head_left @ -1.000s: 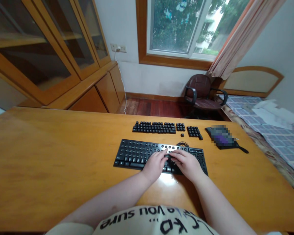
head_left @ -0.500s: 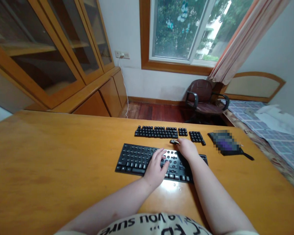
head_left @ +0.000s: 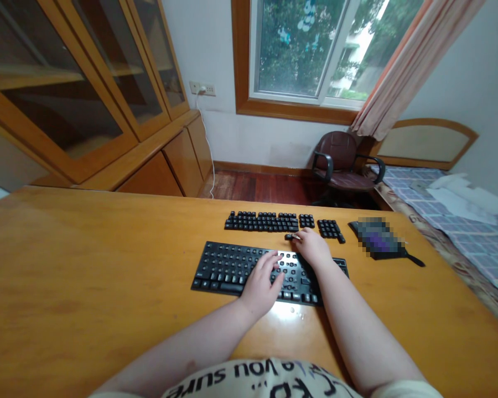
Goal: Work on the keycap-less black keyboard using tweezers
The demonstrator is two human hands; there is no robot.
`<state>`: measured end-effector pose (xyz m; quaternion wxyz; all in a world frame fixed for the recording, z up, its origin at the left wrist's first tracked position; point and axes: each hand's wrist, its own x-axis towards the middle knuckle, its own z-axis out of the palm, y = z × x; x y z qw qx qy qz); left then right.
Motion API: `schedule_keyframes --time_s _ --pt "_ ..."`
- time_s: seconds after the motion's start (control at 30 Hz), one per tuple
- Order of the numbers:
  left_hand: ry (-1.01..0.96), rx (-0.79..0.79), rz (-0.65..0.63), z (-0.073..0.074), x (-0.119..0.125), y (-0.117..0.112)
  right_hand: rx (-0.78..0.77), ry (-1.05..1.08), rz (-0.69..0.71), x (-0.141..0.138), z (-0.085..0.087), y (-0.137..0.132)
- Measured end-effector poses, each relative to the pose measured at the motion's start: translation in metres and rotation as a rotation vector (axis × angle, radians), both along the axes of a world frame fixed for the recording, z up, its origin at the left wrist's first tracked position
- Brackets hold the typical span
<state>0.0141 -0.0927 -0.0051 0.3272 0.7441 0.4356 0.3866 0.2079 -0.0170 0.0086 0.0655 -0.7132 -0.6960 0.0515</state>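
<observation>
A black keyboard (head_left: 219, 265) lies on the desk in front of me, with its front row of keys on and many key positions above it bare. My left hand (head_left: 262, 282) rests on the middle of it, fingers spread and holding nothing. Reaching over the right part, my right hand (head_left: 313, 247) has its fingers closed on a thin light-coloured tool (head_left: 296, 236) whose kind I cannot make out. Its tip is at a small black keycap (head_left: 288, 237) behind the keyboard. Rows of loose black keycaps (head_left: 261, 222) stand farther back, with a number-pad block of keycaps (head_left: 330, 229) at their right.
A dark pouch (head_left: 392, 255) with a strap, partly blurred out, lies at the right of the wooden desk (head_left: 87, 265). Beyond the desk are an office chair (head_left: 336, 157), a bed (head_left: 448, 204) and a glass-fronted cabinet (head_left: 108, 149). Small clear bits lie before the keyboard.
The whole view has shifted slightly. My right hand has barely moved and stays at the keycap with the tool. My left hand stays spread on the keyboard.
</observation>
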Motion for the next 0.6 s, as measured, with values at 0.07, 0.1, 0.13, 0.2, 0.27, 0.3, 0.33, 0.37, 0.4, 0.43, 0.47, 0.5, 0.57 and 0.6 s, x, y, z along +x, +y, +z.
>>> schedule_keyframes --time_s 0.07,0.1,0.13,0.2,0.27,0.3,0.33,0.37,0.4,0.43,0.47,0.5,0.57,0.6 --pt "0.0 -0.002 -0.007 0.0 0.0 0.0 -0.008 0.01 0.012 0.001 0.0 0.0" --pt "-0.002 -0.003 -0.009 0.0 0.0 0.0 -0.009 0.014 0.016 0.002 0.0 0.0" --pt "-0.004 -0.004 -0.013 0.0 0.0 0.0 -0.008 0.018 0.019 0.003 0.0 0.0" --pt "-0.008 -0.004 -0.017 0.0 0.0 0.0 -0.003 0.019 0.02 0.004 -0.001 0.001" --pt "-0.008 -0.002 -0.021 0.0 0.0 0.0 0.002 0.014 0.015 0.004 -0.002 0.001" --pt "-0.005 -0.002 -0.023 0.0 0.0 0.0 0.003 0.012 0.01 0.004 -0.003 0.001" --pt "-0.001 -0.002 -0.024 0.0 0.0 0.0 0.006 0.011 0.003 0.004 -0.003 0.001" --pt "0.003 -0.003 -0.026 0.0 0.0 0.0 0.009 0.013 0.001 0.003 -0.004 0.001" --pt "0.007 -0.005 -0.027 0.001 0.0 0.0 0.013 0.017 0.003 0.003 -0.004 0.001" --pt "0.009 -0.008 -0.029 0.001 0.0 0.0 0.022 0.024 0.007 0.004 -0.005 0.0" --pt "0.009 -0.012 -0.03 0.001 0.0 0.0 0.038 0.036 0.009 0.004 -0.005 0.0" --pt "0.009 -0.016 -0.031 0.002 -0.001 0.0 0.066 0.051 0.0 0.006 -0.005 0.0" --pt "0.006 -0.022 -0.034 0.002 0.0 0.0 0.167 0.089 -0.058 0.009 -0.004 -0.001" --pt "0.004 -0.022 -0.034 0.002 0.0 0.0 0.233 0.112 -0.101 0.011 -0.003 -0.002"
